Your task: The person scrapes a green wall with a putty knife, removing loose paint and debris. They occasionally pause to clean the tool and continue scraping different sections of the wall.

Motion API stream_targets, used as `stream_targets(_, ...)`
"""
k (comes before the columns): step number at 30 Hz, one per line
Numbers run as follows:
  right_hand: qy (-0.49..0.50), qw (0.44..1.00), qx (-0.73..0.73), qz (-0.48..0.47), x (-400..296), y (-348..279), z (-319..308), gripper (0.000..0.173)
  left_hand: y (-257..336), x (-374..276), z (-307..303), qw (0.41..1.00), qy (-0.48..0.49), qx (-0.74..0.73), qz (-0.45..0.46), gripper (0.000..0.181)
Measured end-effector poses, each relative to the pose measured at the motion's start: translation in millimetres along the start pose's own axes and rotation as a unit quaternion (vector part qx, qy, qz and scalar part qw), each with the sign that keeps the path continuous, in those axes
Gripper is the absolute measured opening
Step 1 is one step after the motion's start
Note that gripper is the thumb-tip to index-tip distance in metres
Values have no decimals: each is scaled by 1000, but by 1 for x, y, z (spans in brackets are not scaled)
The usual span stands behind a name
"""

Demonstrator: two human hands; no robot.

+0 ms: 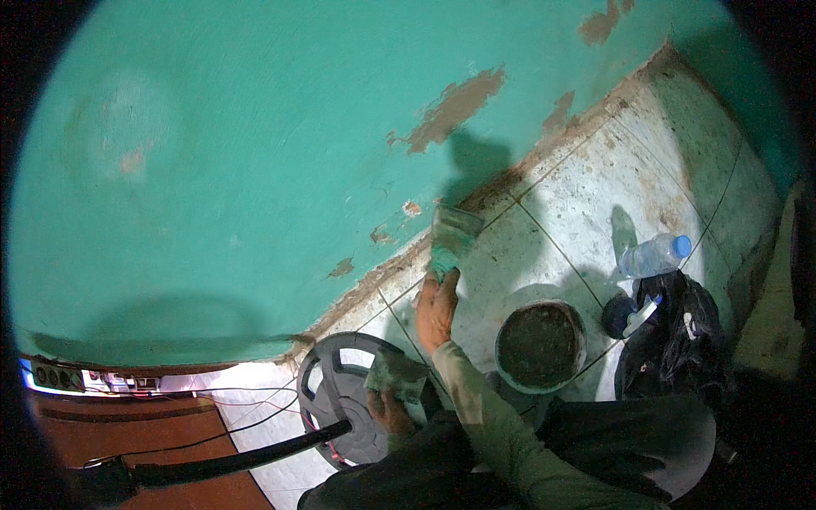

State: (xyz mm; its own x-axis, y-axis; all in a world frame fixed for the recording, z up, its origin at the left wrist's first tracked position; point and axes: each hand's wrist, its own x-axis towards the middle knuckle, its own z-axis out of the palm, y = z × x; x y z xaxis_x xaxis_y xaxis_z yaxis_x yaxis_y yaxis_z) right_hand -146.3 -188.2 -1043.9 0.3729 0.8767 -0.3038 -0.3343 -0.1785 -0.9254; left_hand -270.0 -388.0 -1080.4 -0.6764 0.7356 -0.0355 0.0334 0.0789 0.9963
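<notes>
My right hand (437, 312) is closed on a broad putty knife (456, 233), whose smeared blade lies near the foot of the green painted wall (255, 159). Lower down, my left hand (389, 411) holds a flat, rectangular smeared blade or plate (398, 376); its handle is hidden. A round bucket (581, 357) holding a dark, paste-like material stands on the floor to the right of my right forearm. Brown-grey patches (459, 111) mark the wall above the putty knife.
A black stand's round base (325, 389) and dark pole (242, 458) are beside my left hand, with thin cables nearby. A blue-capped plastic bottle (653, 256) lies beside a black bag (676, 338) on the stained tiles (593, 166).
</notes>
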Motion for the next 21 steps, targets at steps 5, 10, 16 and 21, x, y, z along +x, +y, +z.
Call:
stream_targets(5, 101, 967, -143, -186, 12, 9, 12, 42, -29, 1, -29, 976, -19, 129, 173, 37)
stream_targets(10, -8, 995, -97, -37, 15, -11, -2, 47, 7, 2, -10, 995, -55, 30, 78, 37)
stream_targets(16, -26, 993, -111, -39, 25, -23, -7, 53, -1, 2, -6, 992, -62, 25, 103, 35)
stream_targets(21, 19, 992, -99, -78, 25, -16, 5, 45, 0, 0, -3, 997, -29, 51, 55, 34)
